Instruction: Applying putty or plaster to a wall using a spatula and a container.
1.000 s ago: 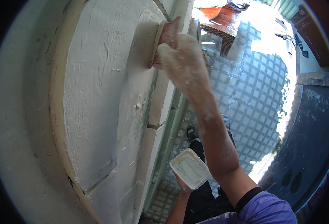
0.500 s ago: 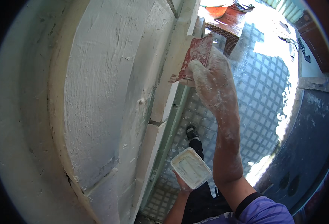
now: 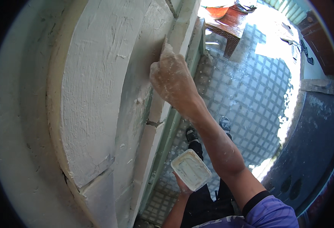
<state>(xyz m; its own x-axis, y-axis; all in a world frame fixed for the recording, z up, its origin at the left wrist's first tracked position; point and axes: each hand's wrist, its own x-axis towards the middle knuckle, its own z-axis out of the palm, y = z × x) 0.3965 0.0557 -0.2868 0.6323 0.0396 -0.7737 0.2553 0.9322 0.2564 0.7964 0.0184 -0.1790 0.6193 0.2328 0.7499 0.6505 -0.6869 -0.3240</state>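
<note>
My right hand [image 3: 171,76], dusted with white, is closed on a thin reddish putty spreader. The hand now hides most of that spreader and only a slim edge [image 3: 164,42] shows past the fingers. It is against the recessed band beside a white-coated panel [image 3: 95,87] that shows rough putty streaks. Lower down, my left hand [image 3: 183,185] grips a white rectangular tub [image 3: 201,162] from its left side and below. Pale putty [image 3: 191,171] lines the inside of the tub.
A cracked light-coloured edge [image 3: 153,123] runs along the panel's right side. Beyond it lies a tiled floor [image 3: 246,91], with my sandalled feet on it. A brown table [image 3: 233,22] bearing an orange basin [image 3: 216,13] stands at the far end. Footwear [image 3: 304,47] lies far right.
My right hand has moved left and slightly down, from the outer edge onto the recessed band, turning so the spreader is mostly hidden. The tub in my left hand has barely shifted.
</note>
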